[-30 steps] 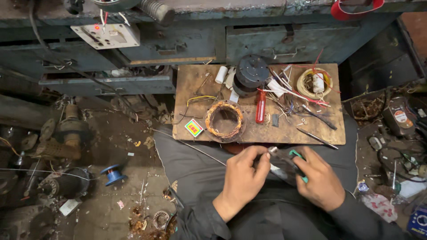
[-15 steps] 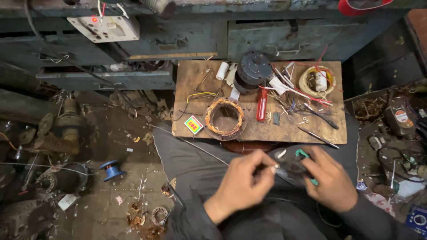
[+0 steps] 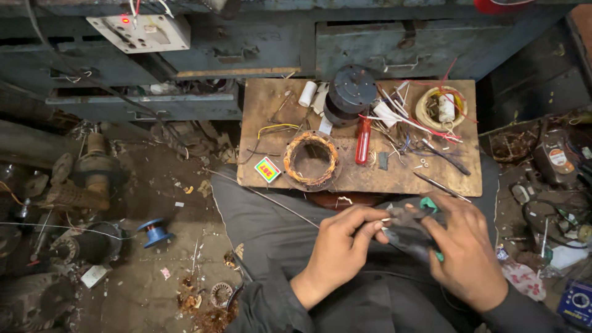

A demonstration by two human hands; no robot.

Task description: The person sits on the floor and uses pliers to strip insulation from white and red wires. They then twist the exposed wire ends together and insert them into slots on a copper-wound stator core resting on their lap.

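My left hand (image 3: 341,246) pinches a thin wire end at the tip of a dark tool with a green handle (image 3: 412,229), over my lap. My right hand (image 3: 464,245) wraps around that tool's handle. Both hands meet just below the near edge of a small wooden board (image 3: 259,111). On the board lie a copper-wound stator ring (image 3: 311,160), a red-handled screwdriver (image 3: 362,140), a black round motor housing (image 3: 348,94) and a reel of wire (image 3: 441,106).
A thin wire (image 3: 265,197) runs from the floor across my lap toward my hands. A blue spool (image 3: 154,232) and motor parts (image 3: 80,179) lie on the dirty floor at left. A switch box with a red light (image 3: 139,31) sits on the blue metal drawers (image 3: 394,43).
Both hands have shifted slightly rightward over my lap, and my left fingers have closed in on the tool's tip. The view has drifted a little.
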